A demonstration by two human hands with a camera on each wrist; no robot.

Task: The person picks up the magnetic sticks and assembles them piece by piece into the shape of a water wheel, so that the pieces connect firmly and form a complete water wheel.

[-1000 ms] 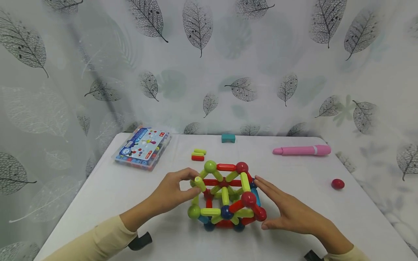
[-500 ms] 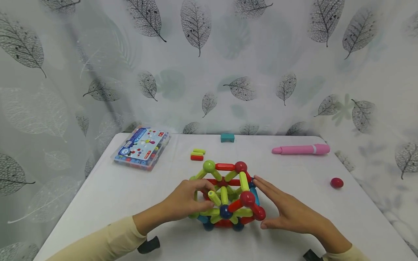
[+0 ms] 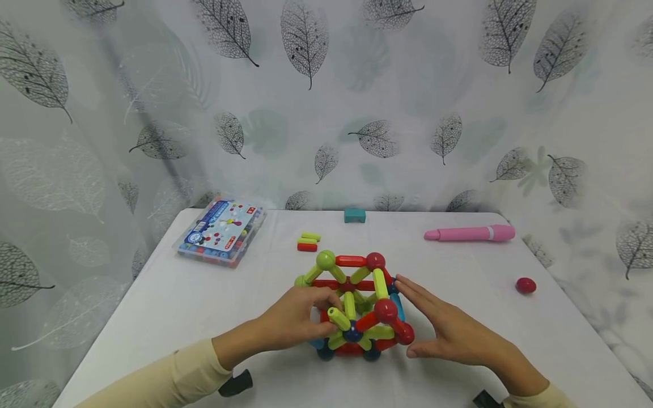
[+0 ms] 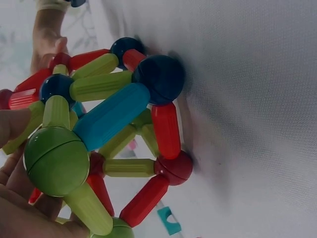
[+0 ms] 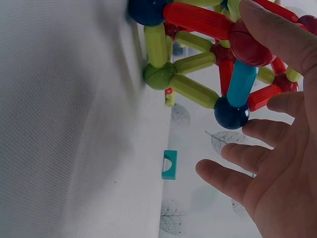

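Left hand [image 3: 296,317] pinching a green rod [image 3: 339,318] at the rod-and-ball frame [image 3: 357,300], right hand [image 3: 449,331] flat, fingers straight, alongside.

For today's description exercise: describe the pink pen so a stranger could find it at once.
Start at the white table and look to its far right side, beyond the stick-and-ball model. The pink pen lies flat there, pointing sideways. It is the only long pink thing; the nearby red ball is small and round.

green, red, blue rod structure [image 3: 357,306]; pink pen [image 3: 469,233]; leaf-print curtain [image 3: 326,102].
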